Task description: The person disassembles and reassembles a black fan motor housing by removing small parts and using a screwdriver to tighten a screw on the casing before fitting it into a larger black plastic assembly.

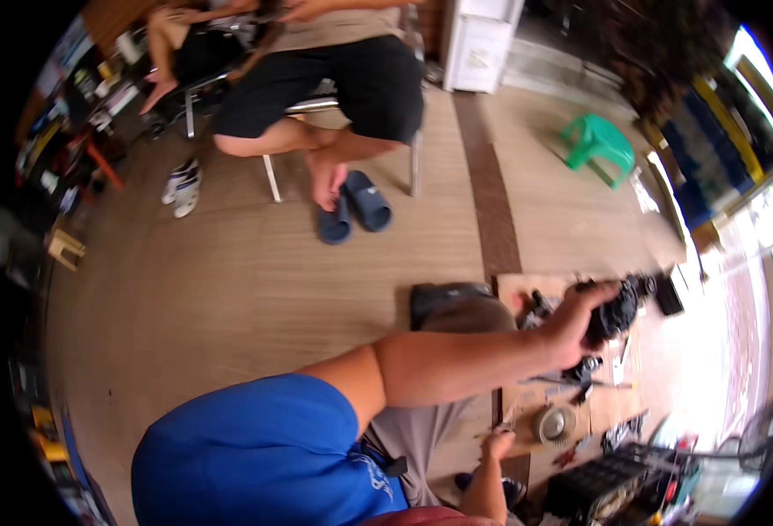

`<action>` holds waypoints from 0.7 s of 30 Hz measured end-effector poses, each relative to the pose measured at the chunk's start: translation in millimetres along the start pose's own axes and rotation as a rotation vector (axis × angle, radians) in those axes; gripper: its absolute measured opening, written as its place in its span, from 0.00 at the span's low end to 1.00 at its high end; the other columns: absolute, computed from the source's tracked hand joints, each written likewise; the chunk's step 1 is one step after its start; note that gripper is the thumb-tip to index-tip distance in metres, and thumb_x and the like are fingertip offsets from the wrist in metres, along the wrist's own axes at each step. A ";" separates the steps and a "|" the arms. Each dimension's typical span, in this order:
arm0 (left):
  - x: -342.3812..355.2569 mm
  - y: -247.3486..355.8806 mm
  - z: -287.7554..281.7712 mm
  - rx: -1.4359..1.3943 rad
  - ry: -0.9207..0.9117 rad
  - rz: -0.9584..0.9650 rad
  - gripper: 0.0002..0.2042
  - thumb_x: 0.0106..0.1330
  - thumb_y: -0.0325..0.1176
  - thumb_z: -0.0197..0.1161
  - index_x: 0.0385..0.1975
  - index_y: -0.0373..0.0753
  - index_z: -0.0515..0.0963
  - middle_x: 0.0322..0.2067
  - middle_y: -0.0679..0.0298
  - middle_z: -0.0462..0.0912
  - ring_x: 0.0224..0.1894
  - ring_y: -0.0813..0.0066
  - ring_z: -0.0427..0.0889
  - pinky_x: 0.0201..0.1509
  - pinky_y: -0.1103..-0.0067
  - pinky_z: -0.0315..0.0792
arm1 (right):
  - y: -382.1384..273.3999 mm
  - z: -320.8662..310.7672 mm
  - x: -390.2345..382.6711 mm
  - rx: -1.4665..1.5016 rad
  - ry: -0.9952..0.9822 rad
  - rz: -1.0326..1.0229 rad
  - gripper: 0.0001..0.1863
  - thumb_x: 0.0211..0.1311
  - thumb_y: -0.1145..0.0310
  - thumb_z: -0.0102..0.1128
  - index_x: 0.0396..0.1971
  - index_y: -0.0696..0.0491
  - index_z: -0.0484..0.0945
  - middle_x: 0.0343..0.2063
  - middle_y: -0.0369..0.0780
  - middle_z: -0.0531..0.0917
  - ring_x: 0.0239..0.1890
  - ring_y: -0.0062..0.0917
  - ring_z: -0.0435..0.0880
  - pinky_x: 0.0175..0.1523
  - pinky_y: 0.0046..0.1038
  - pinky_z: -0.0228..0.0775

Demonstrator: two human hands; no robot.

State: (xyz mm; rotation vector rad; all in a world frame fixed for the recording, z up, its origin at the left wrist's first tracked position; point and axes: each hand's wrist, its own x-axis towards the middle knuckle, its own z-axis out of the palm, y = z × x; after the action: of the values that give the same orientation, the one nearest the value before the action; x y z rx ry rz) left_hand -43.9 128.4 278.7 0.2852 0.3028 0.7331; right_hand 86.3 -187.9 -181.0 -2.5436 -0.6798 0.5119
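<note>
My left arm, in a blue sleeve, reaches across to the right. My left hand (572, 329) is closed around a dark, bulky mechanical part (612, 314), whose details are blurred. Below it, a board (610, 408) on the floor bears several dark metal parts (586, 368) and thin tools. My right hand (498, 440) is low at the right, by the board's near edge. Its fingers are pinched together, and whatever is in them is too small to make out. Beside that hand lies a round, pale, ribbed ring-shaped part (555, 425).
Black crate (588, 482) at lower right, among cluttered tools. Green plastic stool (598, 147) at upper right. A person in black shorts (351, 83) sits on a chair ahead, with dark slippers (369, 202) below; another sits farther left. White shoes (182, 187) lie on the floor.
</note>
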 end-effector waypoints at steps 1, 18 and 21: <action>-3.6 1.1 2.6 0.026 0.064 0.000 0.23 0.62 0.52 0.67 0.47 0.44 0.71 0.33 0.63 0.82 0.30 0.75 0.80 0.23 0.81 0.69 | -18.8 -22.4 20.7 -0.029 0.045 -0.048 0.20 0.68 0.57 0.61 0.32 0.63 0.74 0.33 0.52 0.84 0.35 0.43 0.82 0.43 0.45 0.74; -9.7 37.5 -11.2 0.194 0.148 0.016 0.20 0.62 0.45 0.69 0.46 0.36 0.78 0.37 0.56 0.84 0.33 0.63 0.82 0.25 0.76 0.76 | -297.8 -393.6 -66.3 0.741 0.421 -0.734 0.15 0.63 0.88 0.59 0.49 0.61 0.74 0.50 0.46 0.80 0.44 0.24 0.82 0.49 0.22 0.75; -15.2 28.3 -7.4 0.260 0.115 -0.004 0.22 0.63 0.43 0.70 0.48 0.33 0.76 0.39 0.53 0.83 0.36 0.59 0.83 0.29 0.74 0.79 | -308.1 -398.7 -81.2 0.887 0.295 -0.902 0.17 0.59 0.89 0.60 0.47 0.61 0.71 0.49 0.50 0.79 0.42 0.25 0.83 0.49 0.23 0.78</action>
State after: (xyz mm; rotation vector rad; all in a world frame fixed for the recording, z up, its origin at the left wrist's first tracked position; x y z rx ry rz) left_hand -74.5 139.1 284.6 0.4891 0.5097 0.7075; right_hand 87.9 -124.3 325.4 -1.2668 -1.0717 0.0615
